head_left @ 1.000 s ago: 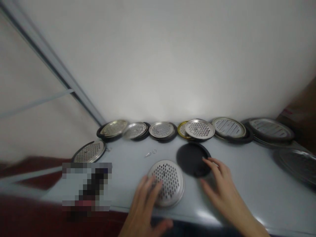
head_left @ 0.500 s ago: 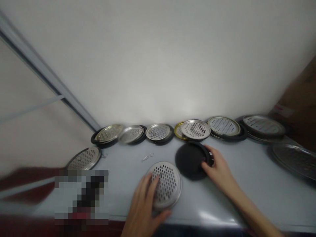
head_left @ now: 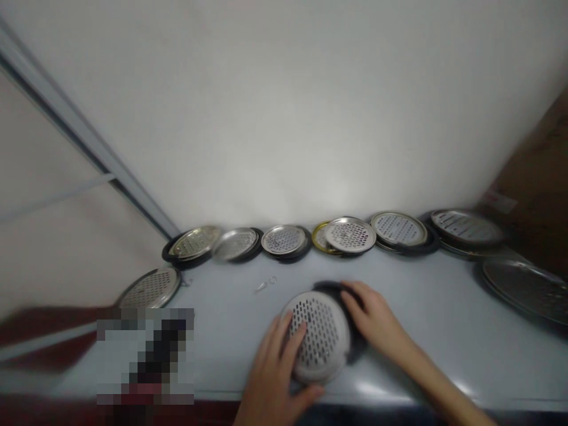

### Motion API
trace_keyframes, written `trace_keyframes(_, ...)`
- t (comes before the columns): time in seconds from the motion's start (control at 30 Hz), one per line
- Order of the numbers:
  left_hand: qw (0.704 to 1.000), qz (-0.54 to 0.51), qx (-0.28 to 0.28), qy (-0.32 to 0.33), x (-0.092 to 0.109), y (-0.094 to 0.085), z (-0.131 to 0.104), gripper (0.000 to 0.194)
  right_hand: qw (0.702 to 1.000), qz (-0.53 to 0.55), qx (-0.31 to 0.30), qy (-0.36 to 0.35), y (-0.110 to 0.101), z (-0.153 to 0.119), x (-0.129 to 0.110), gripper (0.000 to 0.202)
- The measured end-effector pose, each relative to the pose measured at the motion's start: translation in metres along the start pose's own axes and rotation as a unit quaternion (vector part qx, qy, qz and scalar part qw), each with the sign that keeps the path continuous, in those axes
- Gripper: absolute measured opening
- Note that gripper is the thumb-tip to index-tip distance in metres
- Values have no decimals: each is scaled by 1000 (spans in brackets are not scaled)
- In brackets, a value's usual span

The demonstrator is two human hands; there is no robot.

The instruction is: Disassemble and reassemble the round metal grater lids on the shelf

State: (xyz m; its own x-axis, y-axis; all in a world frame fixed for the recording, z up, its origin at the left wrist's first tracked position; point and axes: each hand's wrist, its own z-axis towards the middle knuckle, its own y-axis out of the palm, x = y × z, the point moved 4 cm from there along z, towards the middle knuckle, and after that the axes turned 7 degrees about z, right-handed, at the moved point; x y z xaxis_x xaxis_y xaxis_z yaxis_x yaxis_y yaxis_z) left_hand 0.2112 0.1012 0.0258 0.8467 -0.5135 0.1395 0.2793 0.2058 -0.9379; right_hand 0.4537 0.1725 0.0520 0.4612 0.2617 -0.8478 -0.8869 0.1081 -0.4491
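A round metal grater [head_left: 320, 331] with rows of slots lies near the front of the table. My left hand [head_left: 281, 361] holds it from the left, fingers over its top and the thumb along the lower rim. Directly right of it, and partly hidden behind it, is a shallow round black dish [head_left: 355, 355]. My right hand [head_left: 370, 313] grips that dish at its upper right rim. The two pieces overlap; whether they are seated together cannot be made out. Behind them lie a small ring [head_left: 273, 280] and a small pale clip-like piece [head_left: 261, 287].
Several round grater discs with black rims line the wall, among them a silver one [head_left: 350, 235] over a yellow-rimmed one [head_left: 318, 236]. More sit at the left [head_left: 151, 289] and right [head_left: 528, 290]. A brown box [head_left: 536, 171] stands far right; a pixelated patch covers the lower left.
My right hand has brought the black dish left and toward me, against the grater. My left hand and the grater have shifted slightly right.
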Motion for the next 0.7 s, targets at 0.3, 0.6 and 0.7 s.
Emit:
trace_keyframes(0.3, 999, -41, -6, 14, 13, 17, 28, 102, 999, -4, 42, -16, 12, -10, 7, 37)
trace_keyframes(0.6, 998, -63, -28, 4, 20, 25, 33, 105, 999, -25, 38, -19, 13, -10, 4, 35)
trace_keyframes(0.7, 996, -80, -42, 12, 22, 20, 37, 103, 998, -15, 60, 2, 11, -11, 13, 35)
